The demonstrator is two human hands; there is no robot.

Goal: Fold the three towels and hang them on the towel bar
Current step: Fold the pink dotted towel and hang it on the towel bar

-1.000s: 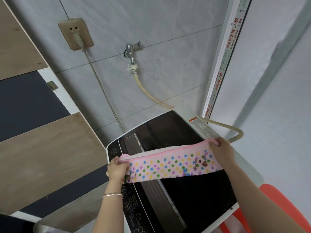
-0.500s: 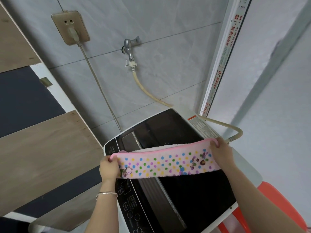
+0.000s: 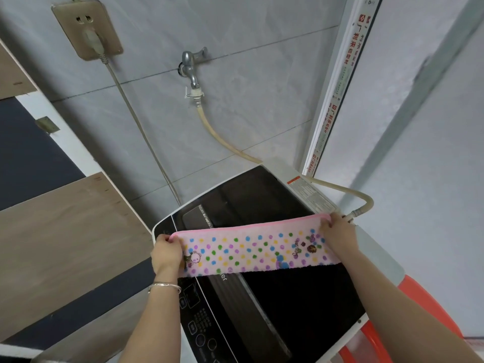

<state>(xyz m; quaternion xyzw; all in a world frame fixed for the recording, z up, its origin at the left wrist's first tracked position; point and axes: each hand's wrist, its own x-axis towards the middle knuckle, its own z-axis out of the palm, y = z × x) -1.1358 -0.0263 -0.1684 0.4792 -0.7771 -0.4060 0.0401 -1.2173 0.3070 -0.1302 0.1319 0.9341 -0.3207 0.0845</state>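
1 towel (image 3: 258, 251) is in view, a pink terry strip folded into a long narrow band, with a brighter pink hem along its top edge, rows of blue, green, yellow and purple dots, and small cartoon figures near each end. It is stretched flat between 2 hands above the washing machine (image 3: 288, 297). The left hand (image 3: 166, 254) is closed on the towel's left end and the right hand (image 3: 337, 241) is closed on its right end, the 2 held well apart so the cloth is taut. A thin silver bracelet (image 3: 164, 286) circles the left wrist.

The machine below has a glossy black lid, a white casing and a panel of round printed buttons. Behind it, on grey tiled wall, 1 metal tap (image 3: 192, 65) feeds 1 beige rubbery hose (image 3: 225, 142) that curves round to the machine's rear. 1 beige socket (image 3: 87, 28) holds 1 plug, its cord hanging down. Wood-grain panels (image 3: 65, 231) stand to the left, and an orange plastic stool (image 3: 424, 310) shows at the right.
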